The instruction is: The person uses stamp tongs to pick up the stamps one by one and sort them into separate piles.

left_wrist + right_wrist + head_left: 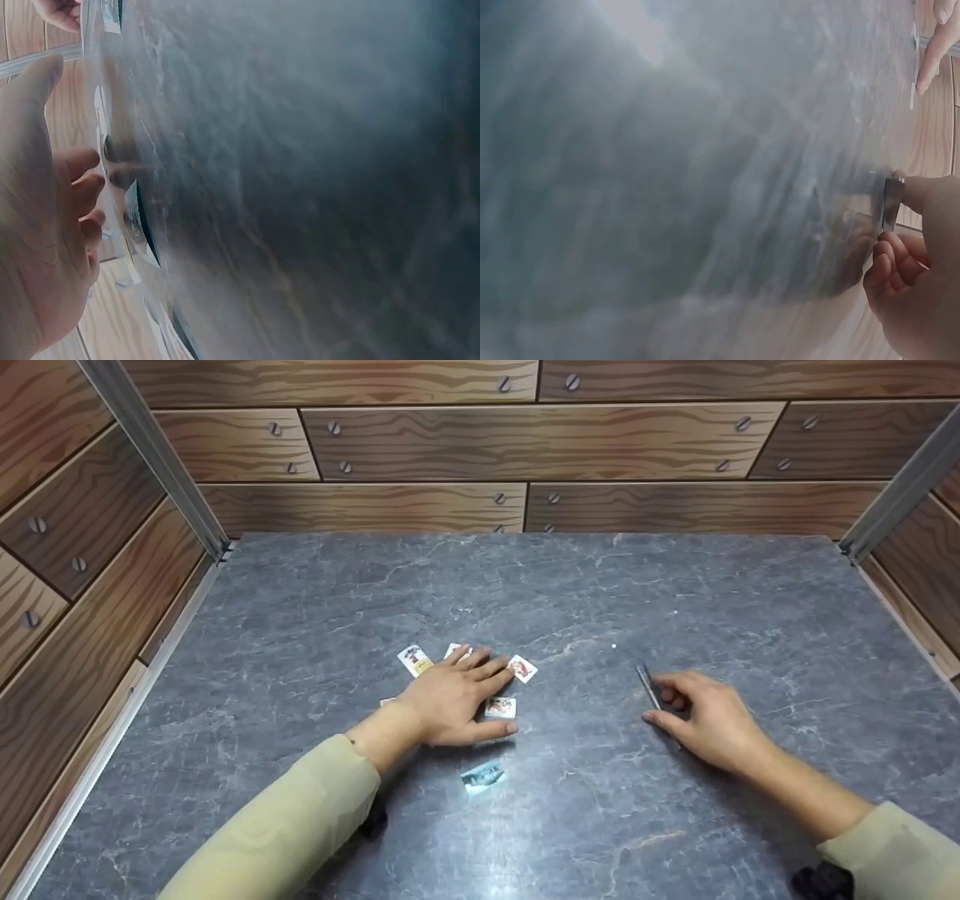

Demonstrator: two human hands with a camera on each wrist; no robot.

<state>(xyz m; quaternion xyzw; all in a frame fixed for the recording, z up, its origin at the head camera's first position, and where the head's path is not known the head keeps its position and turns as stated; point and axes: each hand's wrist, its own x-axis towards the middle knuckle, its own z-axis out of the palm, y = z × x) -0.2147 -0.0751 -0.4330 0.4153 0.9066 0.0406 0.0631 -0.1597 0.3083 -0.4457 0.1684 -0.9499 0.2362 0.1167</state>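
**Flat palm on small printed cards, fingers on thin metal tweezers**

The left hand (454, 697) lies palm down on the grey, veined stone-look tabletop (570, 585), fingers straight and spread, clenched round nothing. It rests among a loose scatter of small rectangular paper cards with white borders and red-and-orange printed pictures. 1 card (415, 660) lies just beyond the knuckles to the left, tilted. A 2nd card (454, 649) is half covered by the fingertips. A 3rd card (523, 668) sits just past the tip of the longest finger. A 4th card (500, 707) lies between the thumb and forefinger, touching or nearly touching both. A corner of another card (387, 702) peeks out beside the wrist. Nearer the person, apart from the hand, lies a bluish-green, glossy card (482, 777).

The right hand (705, 718) rests well apart from the cards, to the right. Its fingers are curled and its thumb and fingertips grasp slim, silver-grey metal tweezers (649, 694), a narrow straight strip lying on the stone. The right wrist view shows the flat metal blade (892, 201) pinched at the fingertips against the surface.

Both forearms wear soft beige fabric sleeves (292, 825). Walls with a brown wood-grain plank pattern (525, 442) and printed screw heads surround the tabletop.
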